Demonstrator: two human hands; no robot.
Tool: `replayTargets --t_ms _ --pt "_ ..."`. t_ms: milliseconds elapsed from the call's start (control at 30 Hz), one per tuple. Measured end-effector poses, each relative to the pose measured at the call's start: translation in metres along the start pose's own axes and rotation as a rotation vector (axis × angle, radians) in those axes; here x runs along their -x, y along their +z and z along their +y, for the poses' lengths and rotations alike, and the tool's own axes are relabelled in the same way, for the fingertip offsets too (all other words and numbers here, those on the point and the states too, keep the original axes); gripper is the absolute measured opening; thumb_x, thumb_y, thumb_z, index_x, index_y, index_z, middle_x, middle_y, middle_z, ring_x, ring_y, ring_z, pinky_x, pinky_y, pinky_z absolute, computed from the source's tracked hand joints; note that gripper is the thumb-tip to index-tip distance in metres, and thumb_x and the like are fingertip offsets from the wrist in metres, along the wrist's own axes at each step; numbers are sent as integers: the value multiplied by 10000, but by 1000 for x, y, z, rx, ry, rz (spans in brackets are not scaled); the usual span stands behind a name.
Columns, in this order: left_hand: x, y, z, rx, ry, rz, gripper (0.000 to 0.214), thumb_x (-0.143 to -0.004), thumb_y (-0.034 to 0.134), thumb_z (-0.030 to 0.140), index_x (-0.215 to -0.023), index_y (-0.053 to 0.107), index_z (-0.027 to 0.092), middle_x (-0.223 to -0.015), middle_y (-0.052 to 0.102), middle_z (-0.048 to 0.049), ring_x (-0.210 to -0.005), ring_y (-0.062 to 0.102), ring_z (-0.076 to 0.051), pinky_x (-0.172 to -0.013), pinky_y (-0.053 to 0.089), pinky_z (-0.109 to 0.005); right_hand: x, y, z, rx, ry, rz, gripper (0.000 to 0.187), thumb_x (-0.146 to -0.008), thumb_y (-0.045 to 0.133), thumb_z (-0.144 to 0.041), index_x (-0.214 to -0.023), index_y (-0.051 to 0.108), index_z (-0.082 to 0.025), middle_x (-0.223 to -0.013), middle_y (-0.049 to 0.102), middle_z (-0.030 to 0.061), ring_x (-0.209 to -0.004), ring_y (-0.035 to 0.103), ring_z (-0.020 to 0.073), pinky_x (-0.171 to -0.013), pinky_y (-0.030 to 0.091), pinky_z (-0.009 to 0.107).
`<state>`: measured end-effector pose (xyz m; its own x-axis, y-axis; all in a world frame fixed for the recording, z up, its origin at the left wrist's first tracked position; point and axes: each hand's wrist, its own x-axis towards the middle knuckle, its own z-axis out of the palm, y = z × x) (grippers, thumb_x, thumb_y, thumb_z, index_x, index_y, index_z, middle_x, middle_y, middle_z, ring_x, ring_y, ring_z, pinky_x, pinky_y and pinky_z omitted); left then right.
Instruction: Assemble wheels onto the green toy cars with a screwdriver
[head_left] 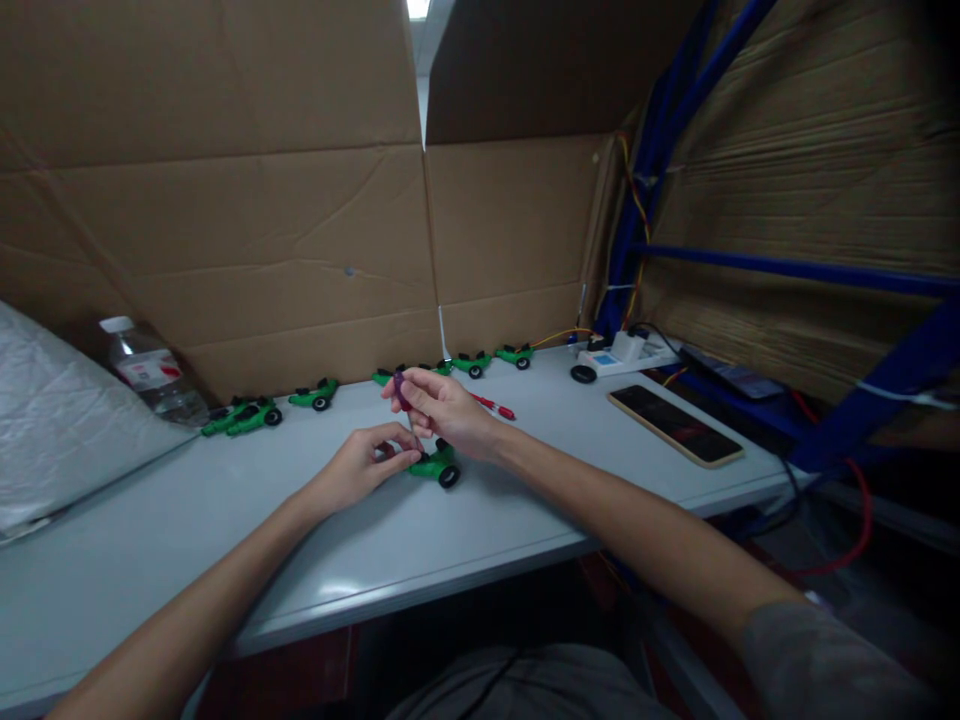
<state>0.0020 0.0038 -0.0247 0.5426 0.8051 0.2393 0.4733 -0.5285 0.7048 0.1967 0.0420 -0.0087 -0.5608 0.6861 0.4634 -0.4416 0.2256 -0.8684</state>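
A green toy vehicle with black wheels stands on the table in front of me. My left hand is closed on its left end, fingers and thumb pinching it. My right hand grips the dark purple handle of a screwdriver. The thin shaft points down, and its tip meets the toy's left part, close to my left fingertips. The exact spot under the tip is too small to make out.
Several more green toy vehicles stand along the cardboard wall. A red pen lies behind my right hand. On the right are a phone and a power strip; on the left, a plastic bottle and a silvery bag.
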Motion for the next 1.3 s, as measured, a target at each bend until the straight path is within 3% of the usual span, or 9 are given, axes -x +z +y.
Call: replayTargets --t_ms 167,367,633,833,1000,1133,1300 --pt "-1 0 0 4 -14 -9 253 -984 664 390 -1011 753 155 -977 762 -62 -868 663 -182 -749 488 -276 2 5 -6 21 45 43 495 -841 809 -564 -1024 510 -214 -903 705 -14 -470 437 42 -406 350 181" --pt "-1 -2 -1 40 -28 -32 251 -983 667 391 -1002 748 154 -987 759 -63 -893 669 -188 -784 496 -284 1 4 -5 -55 53 -5 414 -969 633 -608 -1049 594 -203 -893 629 -24 -504 436 37 -453 416 177" --pt "0 -2 -1 48 -44 -42 279 -974 678 410 -1059 759 156 -1025 773 -75 -895 684 -195 -827 505 -300 4 9 -10 20 51 18 513 -833 821 -550 -1029 472 -229 -854 710 -34 -433 485 50 -381 372 173" --pt "0 -2 0 53 -41 -38 304 -972 672 436 -1037 753 150 -1019 757 -77 -894 673 -194 -827 507 -297 3 7 -9 15 9 -46 390 -990 618 -578 -1073 572 -200 -878 639 -26 -490 494 37 -443 440 173" --pt "0 -2 1 45 -39 -55 316 -980 655 453 -1025 732 150 -941 730 -58 -836 648 -180 -809 508 -294 2 11 -10 70 5 8 468 -882 761 -568 -1005 468 -224 -906 711 -19 -453 527 52 -399 444 182" --pt "1 -2 3 40 -51 -51 333 -979 652 466 -1034 736 148 -945 731 -62 -829 643 -179 -787 503 -285 2 11 -8 86 15 61 570 -813 822 -583 -986 388 -256 -779 683 -72 -405 534 73 -364 429 180" --pt "1 -2 2 44 -39 -47 342 -978 646 482 -973 716 147 -933 720 -51 -800 629 -165 -758 497 -272 3 8 -7 54 -9 -41 407 -981 614 -598 -1084 511 -219 -867 636 -34 -471 562 61 -421 486 191"
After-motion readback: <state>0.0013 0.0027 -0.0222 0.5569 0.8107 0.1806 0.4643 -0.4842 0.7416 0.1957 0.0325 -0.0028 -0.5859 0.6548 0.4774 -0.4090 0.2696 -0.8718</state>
